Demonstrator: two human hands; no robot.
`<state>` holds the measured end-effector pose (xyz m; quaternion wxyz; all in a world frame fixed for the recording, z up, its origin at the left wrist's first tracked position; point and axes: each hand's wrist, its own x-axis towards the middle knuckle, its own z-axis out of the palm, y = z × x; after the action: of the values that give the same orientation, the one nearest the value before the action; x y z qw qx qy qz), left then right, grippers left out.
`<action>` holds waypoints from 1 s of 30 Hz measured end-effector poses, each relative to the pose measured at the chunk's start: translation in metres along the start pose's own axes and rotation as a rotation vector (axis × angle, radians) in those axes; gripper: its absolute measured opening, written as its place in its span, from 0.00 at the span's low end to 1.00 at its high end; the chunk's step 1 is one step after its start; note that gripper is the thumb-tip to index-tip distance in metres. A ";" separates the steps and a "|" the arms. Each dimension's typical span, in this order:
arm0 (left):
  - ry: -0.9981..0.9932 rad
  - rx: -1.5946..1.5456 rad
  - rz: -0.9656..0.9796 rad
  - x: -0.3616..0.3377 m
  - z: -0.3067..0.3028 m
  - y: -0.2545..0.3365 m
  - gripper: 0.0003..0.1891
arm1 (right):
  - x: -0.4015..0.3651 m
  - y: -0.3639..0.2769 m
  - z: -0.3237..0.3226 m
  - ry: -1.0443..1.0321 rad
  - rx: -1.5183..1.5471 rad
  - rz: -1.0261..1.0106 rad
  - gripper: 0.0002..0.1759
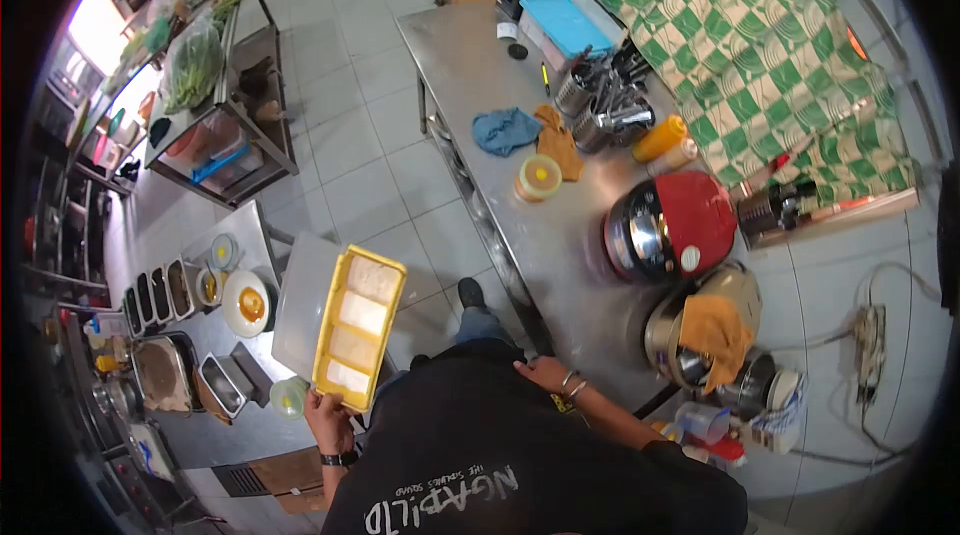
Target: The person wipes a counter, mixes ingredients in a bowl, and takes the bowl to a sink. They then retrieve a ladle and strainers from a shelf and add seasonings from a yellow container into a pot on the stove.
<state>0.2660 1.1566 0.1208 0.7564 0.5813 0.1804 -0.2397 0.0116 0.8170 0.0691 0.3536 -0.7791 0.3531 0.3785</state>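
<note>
In the head view my left hand (328, 422) grips the near end of a yellow condiment box (318, 375) with several compartments. Pale, powdery contents show in the compartments. The box's clear lid (303, 285) stands open on its left side. Close by that hand, a small round tub with a pale green lid (289, 398) sits on the left steel table. My right hand (543, 373) is empty in front of my waist, beside the edge of the right steel table, with its fingers loosely out.
On the right table (590, 280) stand a red-lidded rice cooker (690, 220), utensil holders (610, 125), an orange bottle (660, 139) and cloths (505, 131). The left table holds a white plate with orange sauce (247, 302) and metal trays (228, 385). Tiled floor (375, 200) lies between.
</note>
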 end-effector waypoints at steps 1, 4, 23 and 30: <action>0.001 -0.010 -0.005 -0.006 0.013 0.006 0.12 | -0.004 -0.008 -0.044 0.113 0.134 -0.167 0.20; 0.076 -0.072 0.012 -0.008 0.034 -0.001 0.11 | 0.051 0.028 -0.172 0.478 0.222 -0.478 0.13; 0.412 -0.233 0.032 -0.066 0.123 -0.018 0.13 | 0.233 0.107 -0.653 0.936 -0.357 0.255 0.20; 0.484 -0.217 0.004 -0.080 0.107 -0.040 0.17 | 0.247 0.123 -0.656 1.116 -0.241 0.088 0.17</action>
<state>0.1770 1.0571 0.1608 0.7494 0.5376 0.3797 -0.0716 0.2491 0.1489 0.1313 0.0059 -0.8804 0.4727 -0.0383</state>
